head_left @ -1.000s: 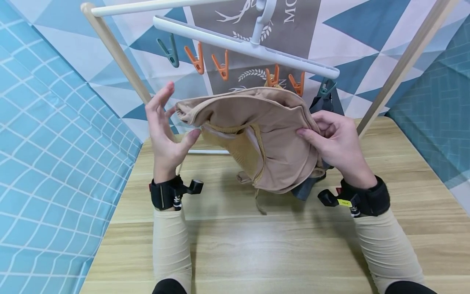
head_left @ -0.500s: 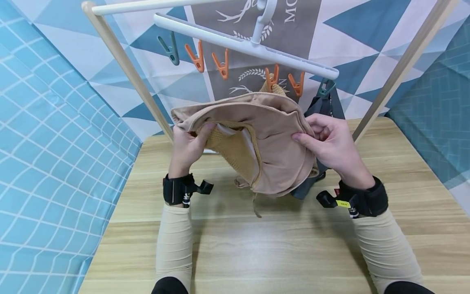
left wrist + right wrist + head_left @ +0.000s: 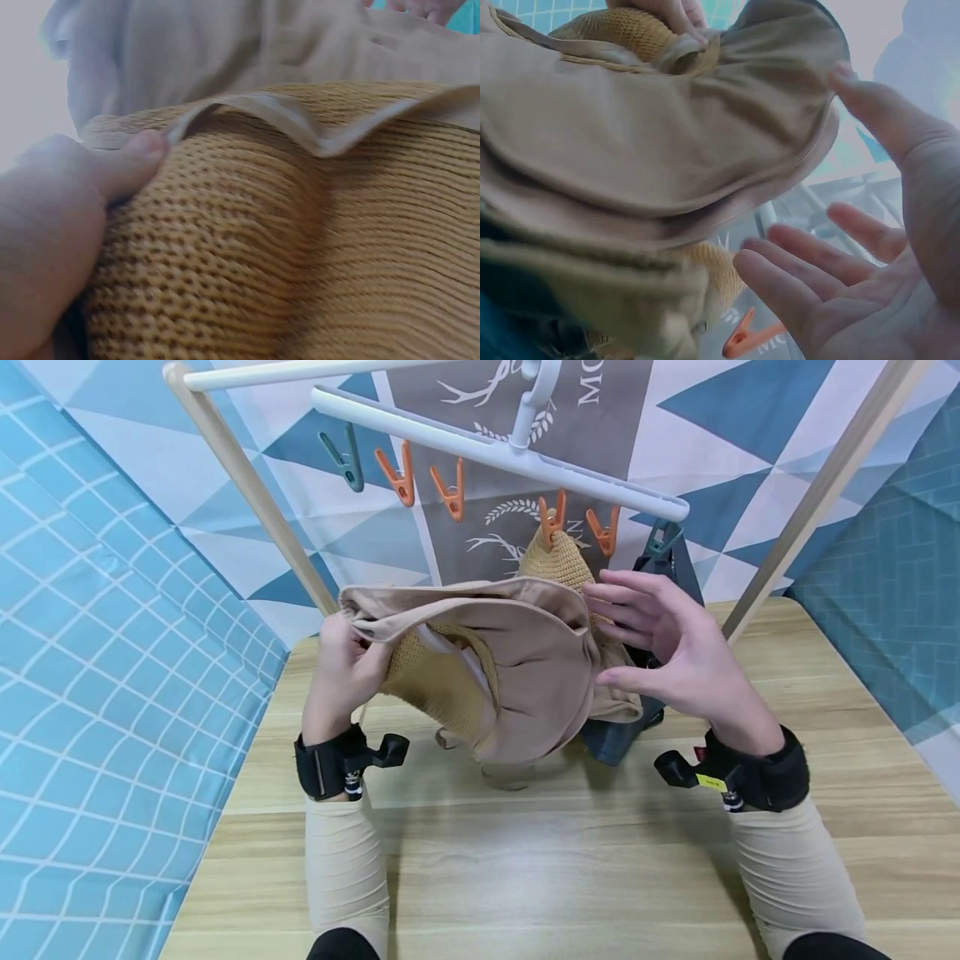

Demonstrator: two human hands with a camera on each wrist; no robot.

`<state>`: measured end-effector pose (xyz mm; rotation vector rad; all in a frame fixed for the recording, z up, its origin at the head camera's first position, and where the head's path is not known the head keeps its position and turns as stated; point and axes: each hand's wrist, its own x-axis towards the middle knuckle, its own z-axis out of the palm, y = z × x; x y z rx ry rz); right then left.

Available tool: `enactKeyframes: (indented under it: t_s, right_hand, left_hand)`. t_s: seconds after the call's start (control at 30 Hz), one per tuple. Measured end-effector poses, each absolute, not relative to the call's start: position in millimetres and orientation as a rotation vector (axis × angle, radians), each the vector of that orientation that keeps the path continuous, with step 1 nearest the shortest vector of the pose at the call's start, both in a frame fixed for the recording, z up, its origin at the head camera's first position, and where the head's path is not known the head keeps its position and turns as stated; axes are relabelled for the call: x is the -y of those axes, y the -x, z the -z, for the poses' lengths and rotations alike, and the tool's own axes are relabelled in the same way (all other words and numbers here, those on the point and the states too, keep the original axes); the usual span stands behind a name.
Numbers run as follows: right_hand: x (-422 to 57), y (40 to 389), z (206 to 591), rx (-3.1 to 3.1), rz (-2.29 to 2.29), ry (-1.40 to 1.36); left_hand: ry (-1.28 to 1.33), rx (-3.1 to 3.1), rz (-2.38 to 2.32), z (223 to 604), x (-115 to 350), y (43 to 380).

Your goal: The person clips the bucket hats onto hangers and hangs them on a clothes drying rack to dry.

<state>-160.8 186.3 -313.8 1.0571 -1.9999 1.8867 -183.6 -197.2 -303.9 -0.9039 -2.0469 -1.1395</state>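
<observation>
A sun hat with a floppy beige cloth brim (image 3: 536,677) and a woven straw-coloured crown (image 3: 431,689) is held up over the table. My left hand (image 3: 337,672) grips it at its left end; in the left wrist view the thumb (image 3: 139,154) presses on the weave near a pale inner band (image 3: 281,116). On the other side, my right hand (image 3: 675,647) is spread, its fingers off the cloth and the thumb near the brim's edge. Behind the hat, another straw-coloured woven piece (image 3: 555,560) hangs from an orange clothespin (image 3: 552,517).
A white hanger bar (image 3: 487,452) carries several orange and green clothespins on a wooden rack (image 3: 255,493). From the rightmost green clothespin (image 3: 662,537) hangs a dark grey item (image 3: 615,742). A wooden table (image 3: 510,860) lies below, with patterned cloth walls around it.
My left hand, open at first, has taken hold of the hat's left end and drawn it left and down. My right hand has let go of the brim and opened.
</observation>
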Motion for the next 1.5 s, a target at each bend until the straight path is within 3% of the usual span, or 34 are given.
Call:
enactKeyframes:
  t_s: [0.53,0.73,1.13,1.5]
  right_hand:
    - [-169,157,320,2.059,-1.615,-1.209]
    - [-169,152,323,2.130,-1.416,-1.055]
    - [-162,151,322,2.012,-1.445,-0.843]
    - [-169,151,319,1.798,-1.573,-0.605]
  left_hand:
    - [1.172,2.148,0.873,297,176,174]
    - [1.176,2.161,0.844,298,169,173]
    - [1.131,2.176,0.977,299,165,172]
    - [0.938,2.219,1.258,305,197,189]
